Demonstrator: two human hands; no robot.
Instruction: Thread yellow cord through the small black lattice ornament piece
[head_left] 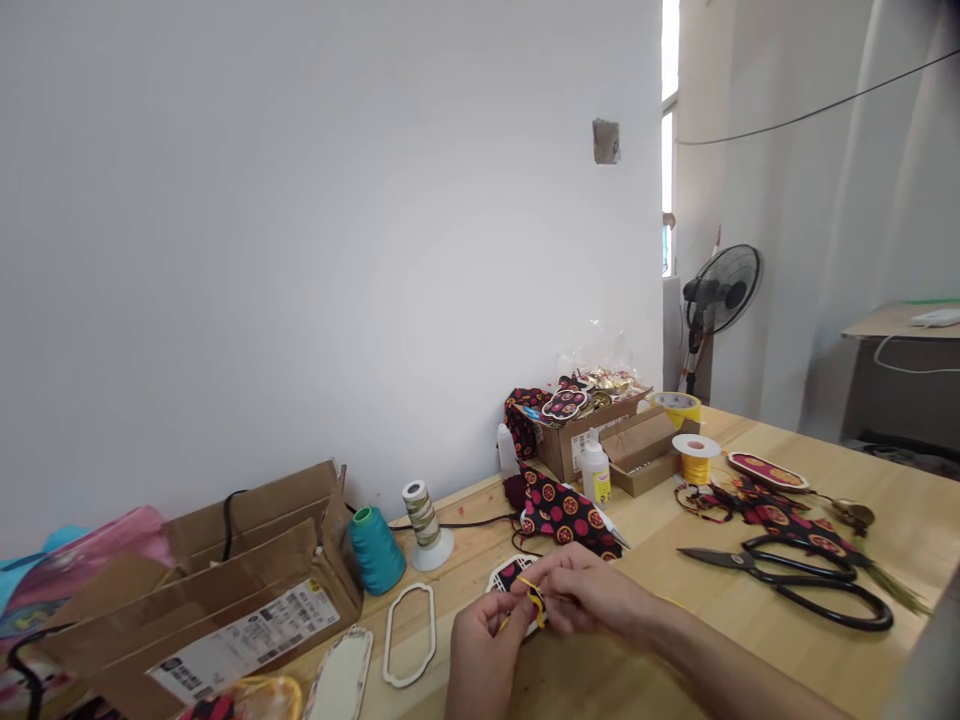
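Note:
Both hands meet low in the middle of the view, close over the table. My left hand (pixel 491 645) pinches a yellow cord (pixel 537 603) between thumb and fingers. From the other side, my right hand (pixel 581 592) closes its fingertips on the same cord. Just behind the fingers shows a white-rimmed plaque (pixel 506 574) with dark patterned cloth, partly covered by the hands. Whether the cord is fastened to the plaque is hidden. An oval white frame (pixel 409 635) lies left of my left hand, and dark patterned fabric (pixel 562 512) lies beyond my right.
Black-handled scissors (pixel 795 580) lie on the right. A yellow cord spool (pixel 694 460), glue bottle (pixel 596 470) and filled carton (pixel 555 445) stand farther back. On the left are a cardboard box (pixel 247 600), teal thread cone (pixel 377 550) and patterned thread cone (pixel 425 515).

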